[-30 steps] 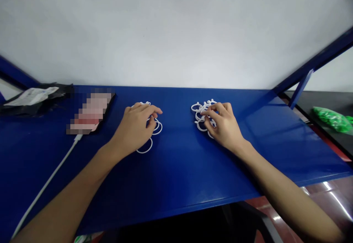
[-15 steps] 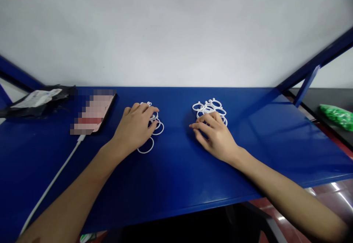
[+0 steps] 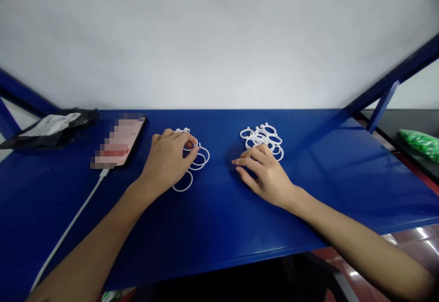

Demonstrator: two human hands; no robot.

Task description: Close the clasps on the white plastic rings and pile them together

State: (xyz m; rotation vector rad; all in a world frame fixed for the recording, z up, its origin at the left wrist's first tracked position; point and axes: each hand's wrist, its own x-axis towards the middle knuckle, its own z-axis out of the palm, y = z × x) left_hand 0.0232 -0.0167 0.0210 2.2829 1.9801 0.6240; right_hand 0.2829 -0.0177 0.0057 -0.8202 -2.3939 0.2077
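My left hand [image 3: 169,158] rests over a group of white curtain rings, thin hoops each with a small eyelet. Its thumb and index finger pinch a white curtain ring [image 3: 208,153] by the edge. Another ring [image 3: 183,191] lies flat just below, partly under the palm, and a few eyelets peek out beyond the knuckles. To the right, my right hand [image 3: 265,171] sits at the near side of a heap of similar rings [image 3: 262,133]. Its fingers are loosely bent and apart, with nothing seen between them; the hand covers part of the heap.
On the blue table [image 3: 212,229], a phone [image 3: 120,142] with a white cable [image 3: 70,224] lies left of my left hand. A black plastic package [image 3: 51,126] is at the far left. A green bag [image 3: 420,144] lies on a dark surface at right. A pale wall stands behind.
My left thumb and index finger have closed on a curtain ring, and the rings beside them have shifted slightly right. My right hand has drawn back a little from the heap.
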